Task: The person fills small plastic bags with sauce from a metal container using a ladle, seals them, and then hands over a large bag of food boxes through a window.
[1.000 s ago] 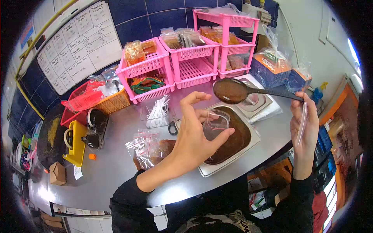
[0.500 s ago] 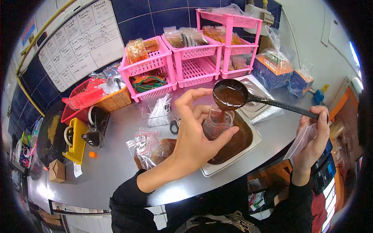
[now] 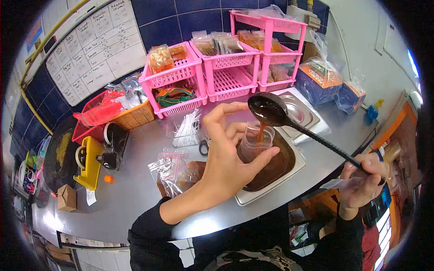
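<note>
My left hand [image 3: 226, 153] has its thumb and fingers curled round a small clear plastic bag [image 3: 257, 139], its mouth held open in a round shape. With my right hand [image 3: 364, 180] I grip the handle of a black ladle [image 3: 271, 110], tilted over the bag. A thin stream of brown sauce runs from the ladle's bowl into the bag's mouth. My right hand also has a piece of clear plastic [image 3: 341, 183] against its palm. Below the bag stands a steel pan [image 3: 296, 169] of dark brown sauce, partly hidden by my left hand.
Zip bags [image 3: 169, 169], some brown-filled, lie left of my forearm, near scissors [image 3: 204, 147] and a box of white sticks [image 3: 186, 131]. Behind are pink racks [image 3: 230, 83] and a steel lid [image 3: 298, 113]. A yellow tape dispenser [image 3: 92, 165] stands left; bagged blue boxes [image 3: 318, 83] stand right.
The ladle has tipped further toward the bag and its handle end has dropped. My right hand has moved lower and turned. My left hand holds the bag in nearly the same place.
</note>
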The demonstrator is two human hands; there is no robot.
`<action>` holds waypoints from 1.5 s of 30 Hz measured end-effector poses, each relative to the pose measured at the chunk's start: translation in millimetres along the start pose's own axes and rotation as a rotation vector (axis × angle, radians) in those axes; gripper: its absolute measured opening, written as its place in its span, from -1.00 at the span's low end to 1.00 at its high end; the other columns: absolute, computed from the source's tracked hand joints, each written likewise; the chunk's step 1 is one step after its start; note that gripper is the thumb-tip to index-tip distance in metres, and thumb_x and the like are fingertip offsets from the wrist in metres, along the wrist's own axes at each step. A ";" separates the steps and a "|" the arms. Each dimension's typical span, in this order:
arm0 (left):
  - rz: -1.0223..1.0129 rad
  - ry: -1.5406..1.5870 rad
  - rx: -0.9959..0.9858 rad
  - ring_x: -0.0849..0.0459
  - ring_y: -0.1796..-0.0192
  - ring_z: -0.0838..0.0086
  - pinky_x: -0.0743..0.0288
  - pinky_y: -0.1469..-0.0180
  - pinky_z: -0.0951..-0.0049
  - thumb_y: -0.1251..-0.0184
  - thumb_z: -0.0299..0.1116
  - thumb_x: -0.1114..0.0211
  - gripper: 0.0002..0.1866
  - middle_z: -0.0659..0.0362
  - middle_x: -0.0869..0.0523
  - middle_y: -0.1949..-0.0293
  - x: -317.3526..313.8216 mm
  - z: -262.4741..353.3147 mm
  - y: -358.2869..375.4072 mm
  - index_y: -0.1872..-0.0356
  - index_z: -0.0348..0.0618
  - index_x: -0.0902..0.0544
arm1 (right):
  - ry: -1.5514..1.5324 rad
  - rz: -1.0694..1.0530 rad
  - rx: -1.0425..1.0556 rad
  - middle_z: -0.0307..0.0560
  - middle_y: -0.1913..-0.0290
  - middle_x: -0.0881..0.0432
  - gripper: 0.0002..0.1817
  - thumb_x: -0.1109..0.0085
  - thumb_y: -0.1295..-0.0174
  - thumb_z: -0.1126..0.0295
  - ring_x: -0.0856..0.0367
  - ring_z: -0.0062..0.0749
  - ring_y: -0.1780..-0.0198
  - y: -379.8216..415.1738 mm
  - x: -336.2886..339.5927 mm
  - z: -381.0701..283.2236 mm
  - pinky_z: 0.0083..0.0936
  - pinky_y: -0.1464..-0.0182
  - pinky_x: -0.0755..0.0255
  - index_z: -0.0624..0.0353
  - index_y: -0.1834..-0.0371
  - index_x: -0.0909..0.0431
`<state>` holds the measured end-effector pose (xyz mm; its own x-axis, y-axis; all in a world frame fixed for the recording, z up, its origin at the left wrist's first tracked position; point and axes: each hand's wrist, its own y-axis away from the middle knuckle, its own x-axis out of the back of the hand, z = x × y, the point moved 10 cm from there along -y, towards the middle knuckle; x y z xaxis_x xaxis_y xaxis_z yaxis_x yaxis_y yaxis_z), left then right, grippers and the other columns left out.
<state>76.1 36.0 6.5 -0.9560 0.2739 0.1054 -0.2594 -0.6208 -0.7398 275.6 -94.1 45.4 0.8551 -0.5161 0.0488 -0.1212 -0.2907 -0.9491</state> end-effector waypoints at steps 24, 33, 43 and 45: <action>0.018 0.062 0.012 -0.52 0.03 0.37 -0.46 -0.08 0.35 0.11 -0.74 -0.40 -0.12 -0.01 -0.20 -0.14 4.2 -5.3 -1.4 -0.14 -0.06 0.02 | -0.853 0.352 -1.174 -0.13 0.35 -0.57 -0.71 0.04 -0.35 0.29 -0.35 -0.79 0.60 55.3 -5.7 144.1 -0.86 0.79 -0.11 0.30 0.03 -0.39; 0.024 0.084 -0.031 -0.52 0.02 0.37 -0.45 -0.10 0.35 0.10 -0.76 -0.38 -0.14 -0.04 -0.19 -0.16 6.4 0.4 -2.9 -0.13 -0.04 0.01 | -0.215 0.095 -1.006 -0.24 0.51 -0.55 -0.66 0.03 -0.35 0.16 -0.42 -0.72 0.56 53.6 21.8 140.6 -0.78 0.57 -0.26 0.18 -0.01 -0.43; 0.008 0.020 -0.111 -0.53 0.03 0.37 -0.46 -0.10 0.35 0.11 -0.73 -0.41 -0.14 -0.08 -0.19 -0.17 -2.9 8.3 2.6 -0.12 -0.02 0.00 | 0.454 -0.231 0.043 -0.03 0.26 -0.55 -0.60 -0.26 0.02 0.63 -0.51 -0.41 0.35 -9.9 -50.5 -9.5 -0.56 0.38 -0.38 0.28 0.04 -0.53; -0.002 0.023 -0.107 -0.53 0.02 0.37 -0.46 -0.08 0.36 0.12 -0.74 -0.41 -0.13 -0.08 -0.19 -0.16 -5.8 8.5 3.8 -0.12 -0.02 0.00 | 0.282 -0.405 -0.064 -0.02 0.41 -0.52 -0.69 -0.28 0.05 0.61 -0.51 -0.29 0.41 -7.6 -91.8 -4.3 -0.48 0.43 -0.38 0.28 0.16 -0.58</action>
<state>79.5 25.9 8.8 -0.9519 0.2921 0.0924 -0.2436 -0.5386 -0.8066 195.8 -48.0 49.5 0.6712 -0.5468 0.5006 0.1547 -0.5571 -0.8159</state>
